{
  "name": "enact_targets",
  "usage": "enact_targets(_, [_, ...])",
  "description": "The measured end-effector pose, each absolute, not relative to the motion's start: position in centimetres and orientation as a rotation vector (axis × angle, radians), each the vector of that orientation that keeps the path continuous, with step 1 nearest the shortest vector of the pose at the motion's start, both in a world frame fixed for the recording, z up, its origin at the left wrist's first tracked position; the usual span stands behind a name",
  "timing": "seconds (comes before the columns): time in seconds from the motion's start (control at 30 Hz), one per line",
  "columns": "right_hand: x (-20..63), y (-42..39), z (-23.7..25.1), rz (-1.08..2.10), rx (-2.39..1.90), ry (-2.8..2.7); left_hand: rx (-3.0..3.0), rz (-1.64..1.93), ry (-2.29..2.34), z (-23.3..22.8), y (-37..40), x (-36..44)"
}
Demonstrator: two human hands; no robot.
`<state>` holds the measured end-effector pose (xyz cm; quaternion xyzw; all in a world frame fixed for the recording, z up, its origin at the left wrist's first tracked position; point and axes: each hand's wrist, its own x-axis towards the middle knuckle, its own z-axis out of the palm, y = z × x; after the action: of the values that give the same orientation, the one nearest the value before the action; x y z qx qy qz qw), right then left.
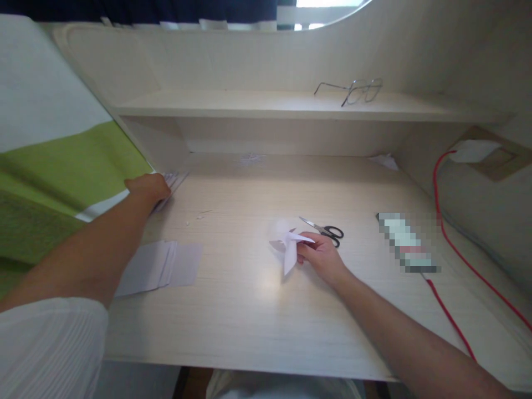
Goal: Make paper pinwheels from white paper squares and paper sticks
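In my right hand [322,255] is a white paper pinwheel [291,244] with folded, pointed blades, pinched by one blade just above the desk. Black-handled scissors [326,229] lie right behind that hand, blades pointing left. My left hand [149,187] reaches to the far left of the desk, at a bundle of thin, pale, long pieces [172,188]. Its fingers are hidden behind the back of the hand, so its grip does not show. Below the left forearm, sheets of white paper [153,263] lie overlapped in a stack.
Thin white sticks [251,159] lie at the back of the desk [233,321]. Small scraps [200,216] are left of centre. A phone [407,244] with a red cable [451,318] lies at right. Glasses [353,91] rest on the shelf [249,102]. A green-white curtain [78,160] hangs at left.
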<state>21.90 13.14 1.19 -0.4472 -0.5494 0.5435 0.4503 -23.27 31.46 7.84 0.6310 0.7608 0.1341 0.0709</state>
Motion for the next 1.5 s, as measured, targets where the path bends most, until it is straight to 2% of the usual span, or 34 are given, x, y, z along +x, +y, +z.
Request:
enact_targets(0.17, [21.9, 13.2, 1.2, 1.357, -1.107, -1.347, 1.705, 0.287, 2.558, 8.6, 31.9, -23.9])
enact_targets(0.77, [21.8, 13.3, 0.9, 1.338, -1.096, -1.336, 1.739, 0.432, 2.505, 7.0, 30.9, -23.8])
enact_targets(1.0, [21.9, 13.2, 0.7, 1.31, -1.101, -1.334, 1.892, 0.424, 2.504, 11.5, 28.9, -21.9])
enact_targets(1.1, [21.8, 13.2, 0.8, 1.302, -1.109, -1.309, 2.093, 0.303, 2.429, 13.9, 27.1, -19.0])
enact_targets(1.2, [21.6, 13.1, 0.9, 1.293, -1.106, -1.266, 2.223, 0.352, 2.287, 14.5, 24.3, -14.5])
enact_targets(1.37, [21.5, 12.8, 1.7, 1.244, -1.085, -1.189, 2.203, 0.774, 1.768, 12.0, 17.7, -7.1])
enact_targets(1.5, [22.0, 12.5, 2.8, 1.169, -1.067, -1.11, 2.145, 0.876, 1.441, 9.7, 13.9, -3.4])
